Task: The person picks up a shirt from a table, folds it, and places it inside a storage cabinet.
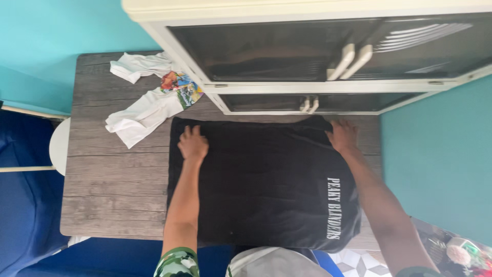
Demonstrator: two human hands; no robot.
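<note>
A black garment (266, 184) with white lettering on its right side lies spread flat on a grey wooden table (113, 174). My left hand (192, 143) rests palm down on its far left corner, fingers apart. Flat on the far right corner lies my right hand (342, 136), close to the cabinet. Neither hand grips the cloth.
A crumpled white shirt (146, 105) with a colourful print lies at the table's far left. A cream cabinet (328, 56) with dark glass doors hangs over the table's far edge. Turquoise walls stand left and right. Blue seating (25, 205) is at the left.
</note>
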